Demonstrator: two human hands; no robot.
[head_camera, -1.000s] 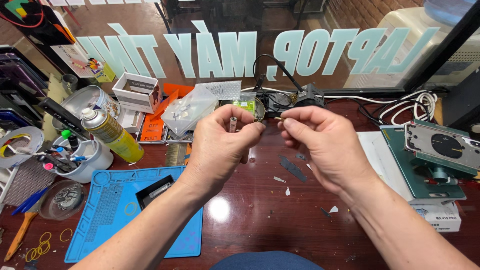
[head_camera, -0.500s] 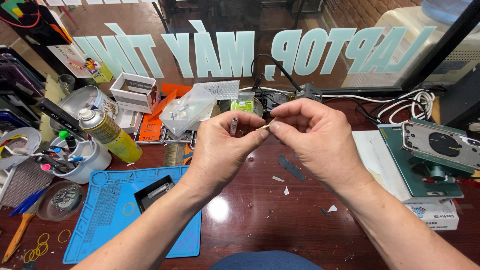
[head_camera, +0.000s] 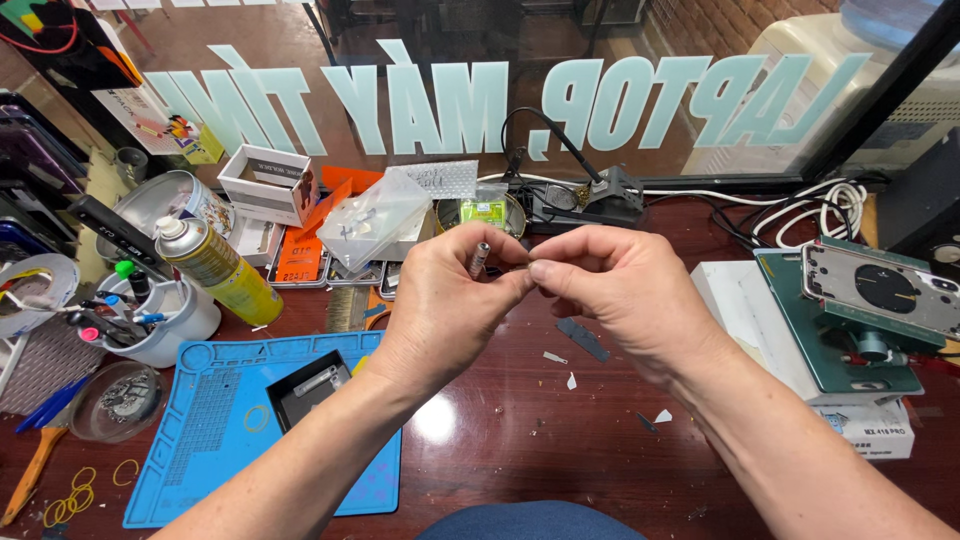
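Left hand (head_camera: 440, 300) fingers pinch small metal driver (head_camera: 479, 258), long axis near upright, tip hidden. Right hand (head_camera: 620, 290) fingers pressed together on tiny part beside it, touching left fingertips, above worktop (head_camera: 520, 430).

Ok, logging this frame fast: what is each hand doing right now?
Left hand: closed on a small metal screwdriver handle.
Right hand: fingertips pinched against the left's; what they hold cannot be told.

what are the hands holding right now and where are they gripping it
The left hand pinches a small metal screwdriver-like tool by its lower shaft. The right hand fingertips meet it; what they hold cannot be told.
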